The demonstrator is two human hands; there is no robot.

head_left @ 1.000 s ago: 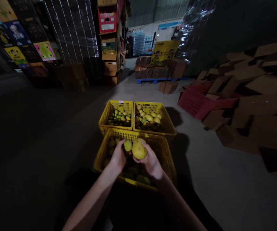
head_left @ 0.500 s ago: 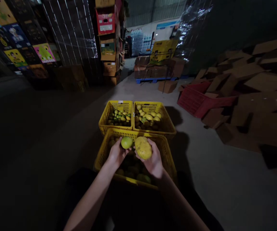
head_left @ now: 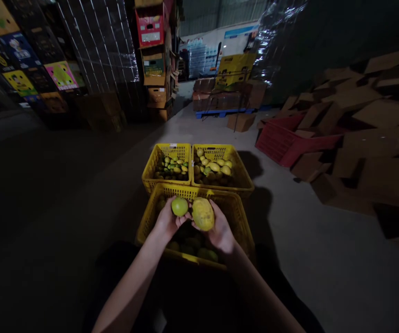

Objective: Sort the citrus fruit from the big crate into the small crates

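My left hand (head_left: 166,222) holds a small green-yellow round fruit (head_left: 179,206) in its fingertips. A larger yellow, speckled fruit (head_left: 202,214) rests in my right hand (head_left: 220,231), fingers wrapped round it. Both hands hover side by side over the near yellow plastic crate (head_left: 236,217), which has several dim fruits in its bottom. Beyond it stand two more yellow crates: the far left crate (head_left: 151,169) holds small green and yellow fruits, the far right crate (head_left: 243,175) holds larger yellow ones.
A red crate (head_left: 283,148) lies tipped among a heap of flattened cardboard boxes (head_left: 369,138) on the right. Stacked cartons (head_left: 154,60) and wrapped pallets (head_left: 95,51) stand at the back left. More boxes sit on a blue pallet (head_left: 223,112) straight ahead. Grey concrete floor (head_left: 310,240) surrounds the crates.
Both hands have lifted a little above the near crate and drawn closer. The large fruit has been turned in my right hand; the small fruit has been raised to the left fingertips.
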